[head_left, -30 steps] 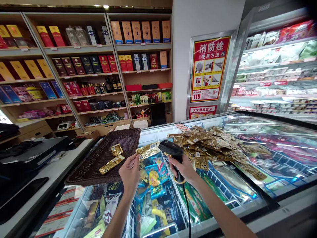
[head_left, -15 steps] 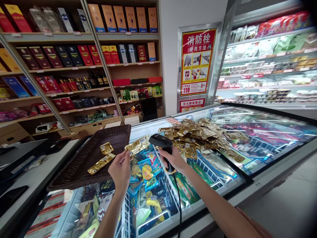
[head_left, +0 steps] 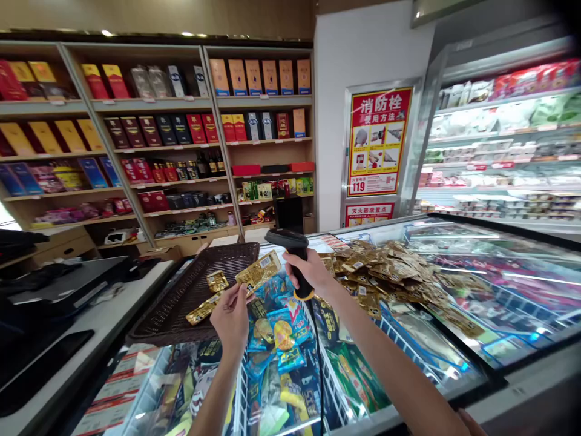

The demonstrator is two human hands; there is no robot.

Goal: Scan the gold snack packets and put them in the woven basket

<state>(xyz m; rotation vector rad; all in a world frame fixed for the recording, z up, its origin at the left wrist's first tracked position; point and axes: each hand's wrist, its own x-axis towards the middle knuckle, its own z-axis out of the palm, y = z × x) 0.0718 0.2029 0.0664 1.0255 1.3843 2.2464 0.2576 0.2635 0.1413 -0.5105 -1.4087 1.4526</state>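
Note:
My left hand [head_left: 232, 318] pinches the lower end of a gold packet [head_left: 258, 272], whose white barcode label faces up near its far end. Closed round the handle of a black barcode scanner [head_left: 287, 240] is my right hand [head_left: 311, 272]; the scanner head is just above and right of the packet, and its cable hangs down. Two more gold packets [head_left: 204, 307] lie in a brown woven basket [head_left: 157, 309] left of my left hand. A large pile of gold packets [head_left: 399, 269] rests on the freezer glass to the right.
Beneath my hands, a glass-topped freezer [head_left: 385, 418] shows wire baskets and colourful bags. A counter [head_left: 49, 369] with black devices stands at left. Shelves of boxes [head_left: 172, 145] line the back wall, beside a red poster [head_left: 379, 142]. An upright chiller [head_left: 503, 136] stands at right.
The view has tilted up and shifted left. My right hand has raised the scanner slightly relative to the packet, and the packet's barcode end shows more clearly.

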